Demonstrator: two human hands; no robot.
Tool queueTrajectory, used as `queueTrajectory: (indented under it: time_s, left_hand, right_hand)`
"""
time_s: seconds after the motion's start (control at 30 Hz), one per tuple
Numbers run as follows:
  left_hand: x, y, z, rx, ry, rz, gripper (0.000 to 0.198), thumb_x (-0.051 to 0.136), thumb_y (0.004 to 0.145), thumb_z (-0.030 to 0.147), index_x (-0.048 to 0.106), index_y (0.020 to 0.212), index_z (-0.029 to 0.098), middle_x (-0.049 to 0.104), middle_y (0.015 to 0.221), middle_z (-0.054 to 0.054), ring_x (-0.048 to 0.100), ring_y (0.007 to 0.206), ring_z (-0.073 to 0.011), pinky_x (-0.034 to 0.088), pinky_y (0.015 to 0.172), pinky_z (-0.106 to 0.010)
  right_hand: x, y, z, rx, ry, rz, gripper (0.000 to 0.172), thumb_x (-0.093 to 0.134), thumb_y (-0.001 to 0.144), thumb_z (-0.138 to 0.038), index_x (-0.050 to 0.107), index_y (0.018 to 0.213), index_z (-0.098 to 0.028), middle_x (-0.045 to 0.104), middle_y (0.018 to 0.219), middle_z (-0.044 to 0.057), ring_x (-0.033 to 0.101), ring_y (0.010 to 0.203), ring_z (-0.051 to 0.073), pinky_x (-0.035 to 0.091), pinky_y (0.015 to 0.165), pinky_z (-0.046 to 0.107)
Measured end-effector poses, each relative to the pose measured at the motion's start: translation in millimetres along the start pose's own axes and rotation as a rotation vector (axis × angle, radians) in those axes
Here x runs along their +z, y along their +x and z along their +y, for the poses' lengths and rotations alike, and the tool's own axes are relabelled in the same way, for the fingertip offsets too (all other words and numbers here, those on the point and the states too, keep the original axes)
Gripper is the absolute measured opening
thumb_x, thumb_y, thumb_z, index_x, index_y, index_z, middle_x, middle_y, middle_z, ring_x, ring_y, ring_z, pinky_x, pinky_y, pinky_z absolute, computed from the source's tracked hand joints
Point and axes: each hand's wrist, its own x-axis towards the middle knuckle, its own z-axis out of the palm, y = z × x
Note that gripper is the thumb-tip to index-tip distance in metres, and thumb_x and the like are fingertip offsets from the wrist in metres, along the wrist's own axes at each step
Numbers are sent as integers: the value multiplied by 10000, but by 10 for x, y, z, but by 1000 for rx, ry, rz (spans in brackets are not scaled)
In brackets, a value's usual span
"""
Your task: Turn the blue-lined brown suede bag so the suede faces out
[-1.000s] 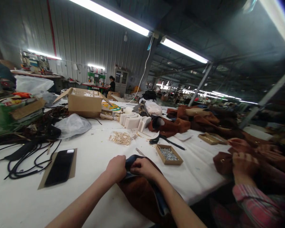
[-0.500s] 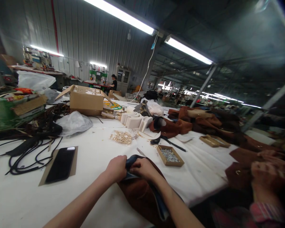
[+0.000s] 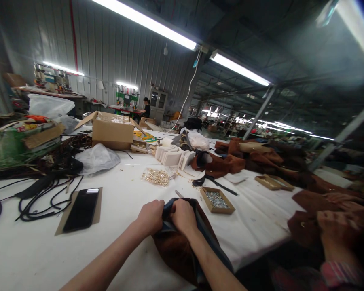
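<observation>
While fingers (image 3: 160, 205) of both hands (image 3: 151, 216) (image 3: 184, 218) clamp brown material (image 3: 171, 250) | phone (image 3: 80, 211) left (on card (image 3: 97, 210)) | parts box (image 3: 223, 210) right

One camera, worn on the head, looks from above the near side of the white counter (image 3: 121, 202), facing forward and somewhat down across it. The left hand (image 3: 151, 216) and right hand (image 3: 183, 216), over the counter's near part, are close to the lens; the metal wall (image 3: 118, 60) beyond the counter is far off. The wide view sits tilted, ceiling lamps (image 3: 148, 25) running slantwise.
</observation>
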Motion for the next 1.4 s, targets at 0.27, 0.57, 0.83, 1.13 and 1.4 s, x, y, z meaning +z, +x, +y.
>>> queueTrajectory:
  time_s: [0.27, 0.57, 0.83, 1.13, 1.4]
  left_hand:
    - [31, -97, -39, 66, -15, 25, 221, 570, 898, 196, 627, 1110, 221, 753, 1142, -165, 755, 1023, -368, 576, 836, -437]
    - [54, -130, -40, 25, -99, 53, 170, 591, 890, 220, 630, 1055, 241, 758, 1136, -111, 737, 1064, -318, 526, 848, -384]
    - [-37, -137, 23, -135, -139, 8, 173, 660, 855, 318, 669, 1006, 234, 783, 1136, -144, 755, 1034, -355, 528, 789, -392]
    - [-222, -121, 137, -82, -4, -123, 323, 688, 791, 244, 734, 1105, 184, 792, 1207, -197, 761, 1125, -423, 598, 907, -465]
    - [-337, -153, 369, 1, 116, -153, 332, 671, 778, 242, 725, 1104, 209, 798, 1189, -172, 779, 1078, -418, 619, 864, -476]
  right_hand:
    - [-199, -13, -247, -152, -323, 227, 428, 495, 977, -92, 736, 1310, -211, 691, 1208, 173, 625, 1132, 321, 406, 994, 448]
    - [-324, 416, -5, -356, -136, -340, 228, 725, 730, -81, 864, 866, -199, 760, 790, 71, 642, 780, 202, 440, 724, 296]
    - [-316, 505, 63, -353, -114, -455, 388, 752, 654, -88, 852, 996, -242, 819, 946, 54, 669, 827, 200, 438, 745, 288]
    - [-428, 236, 148, -381, -62, -467, 496, 754, 679, -175, 790, 1166, -267, 815, 1113, 72, 706, 918, 239, 469, 746, 305]
    - [-382, -129, 232, -269, -8, -382, 392, 758, 688, -125, 801, 1062, -234, 821, 1073, 81, 716, 947, 243, 462, 760, 307]
